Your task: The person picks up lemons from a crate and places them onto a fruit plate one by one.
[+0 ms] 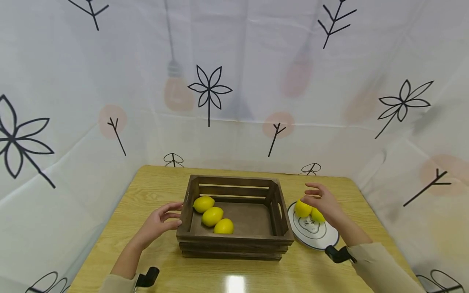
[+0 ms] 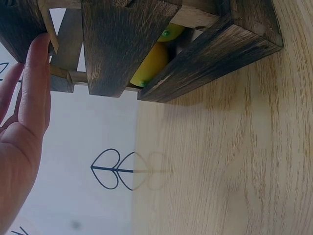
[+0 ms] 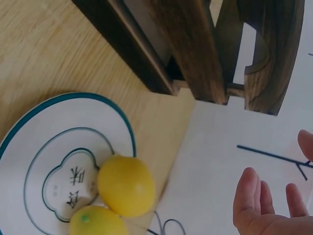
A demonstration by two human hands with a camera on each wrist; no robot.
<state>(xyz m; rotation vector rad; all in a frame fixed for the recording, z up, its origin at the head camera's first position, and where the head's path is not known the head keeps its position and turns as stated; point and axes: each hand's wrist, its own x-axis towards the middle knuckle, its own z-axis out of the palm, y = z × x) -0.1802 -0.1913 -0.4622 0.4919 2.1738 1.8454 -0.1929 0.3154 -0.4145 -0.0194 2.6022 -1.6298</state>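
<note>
A brown slatted wooden crate [image 1: 234,247] holds three lemons [image 1: 212,216] along its left part. My left hand [image 1: 155,226] is at the crate's left side; in the left wrist view its extended fingers [image 2: 35,78] touch the slats near the handle opening. Right of the crate, a white plate [image 1: 311,241] with a dark rim carries two lemons [image 3: 126,186]. Over that plate my right hand [image 1: 324,203] hovers, fingers loosely bent and holding nothing. The right wrist view shows a gap between those fingers [image 3: 247,193] and the lemons.
Everything stands on a light wood-grain table [image 1: 154,193]. A pale cloth backdrop [image 1: 242,142] printed with line-drawn plants rises behind the table and along both sides. The crate's right end wall [image 3: 195,54] rises beside the plate.
</note>
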